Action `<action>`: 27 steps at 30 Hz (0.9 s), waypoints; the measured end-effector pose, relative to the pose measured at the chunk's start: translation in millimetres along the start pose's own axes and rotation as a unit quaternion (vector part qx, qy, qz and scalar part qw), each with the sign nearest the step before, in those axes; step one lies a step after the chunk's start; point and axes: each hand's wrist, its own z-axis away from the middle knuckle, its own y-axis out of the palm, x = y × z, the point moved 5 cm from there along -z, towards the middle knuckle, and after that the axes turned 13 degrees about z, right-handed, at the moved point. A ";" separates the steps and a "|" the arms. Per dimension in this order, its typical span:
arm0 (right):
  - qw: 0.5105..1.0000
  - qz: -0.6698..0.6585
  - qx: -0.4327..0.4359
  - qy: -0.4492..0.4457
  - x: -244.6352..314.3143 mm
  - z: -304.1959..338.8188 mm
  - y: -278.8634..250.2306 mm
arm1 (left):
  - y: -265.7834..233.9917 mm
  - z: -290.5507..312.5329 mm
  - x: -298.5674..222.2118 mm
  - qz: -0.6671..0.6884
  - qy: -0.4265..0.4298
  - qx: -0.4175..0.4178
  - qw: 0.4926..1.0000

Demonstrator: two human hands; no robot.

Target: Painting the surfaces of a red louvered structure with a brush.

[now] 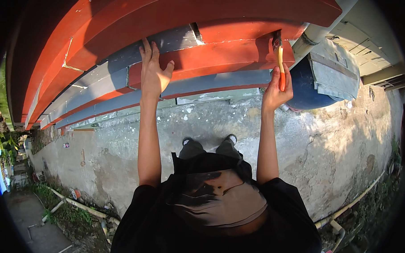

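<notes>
No lettering, number, label or sign can be read anywhere in the frame: none on the yellow-and-orange tool handle [281,69] at upper right, the red ledge [222,58] at upper centre, the dark blue barrel [301,87] at upper right, or the printed shirt [222,199] at lower centre.

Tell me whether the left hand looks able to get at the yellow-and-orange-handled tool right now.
Probably yes: the left hand looks open and empty by the red ledge, with nothing visible blocking its way rightward to the tool. The right hand grips only the lower part.
</notes>
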 end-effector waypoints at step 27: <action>0.630 0.365 0.656 -0.199 -85.1 430.0 103.0 | -90.3 728.5 389.8 0.303 -0.698 -0.012 0.649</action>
